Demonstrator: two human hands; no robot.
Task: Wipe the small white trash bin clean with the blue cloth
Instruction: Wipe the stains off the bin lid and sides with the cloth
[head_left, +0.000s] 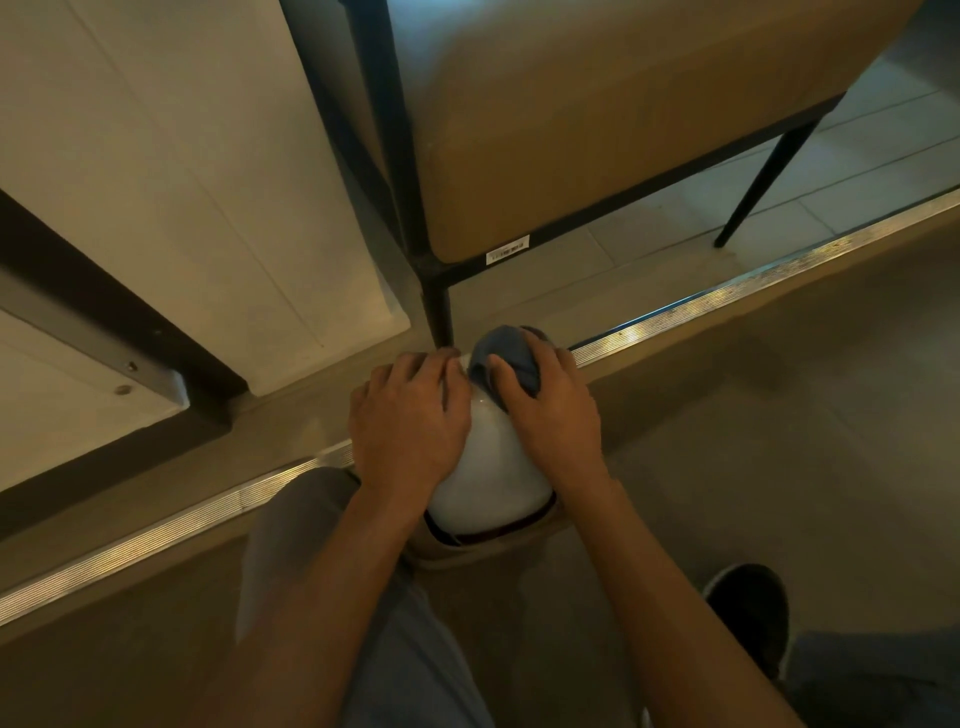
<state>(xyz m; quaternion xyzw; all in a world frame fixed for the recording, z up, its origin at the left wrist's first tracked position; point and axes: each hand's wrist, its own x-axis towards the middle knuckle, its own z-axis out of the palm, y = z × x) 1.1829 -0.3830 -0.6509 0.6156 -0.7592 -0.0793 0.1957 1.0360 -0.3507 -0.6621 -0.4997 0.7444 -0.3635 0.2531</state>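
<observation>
The small white trash bin (488, 473) lies tilted on the floor between my hands, its rounded white side up. My left hand (408, 421) rests on the bin's left side with the fingers spread over it. My right hand (550, 410) holds the bunched blue cloth (511, 358) against the bin's far upper part, fingers curled over the cloth. The bin's far end and its underside are hidden by the hands and cloth.
A black metal leg (439, 306) of a tan upholstered chair (597, 130) stands just beyond the bin. A ribbed metal floor strip (727, 293) runs diagonally across. A white cabinet panel (208, 182) is at the left. My knee (311, 545) and a dark shoe (748, 608) are close below.
</observation>
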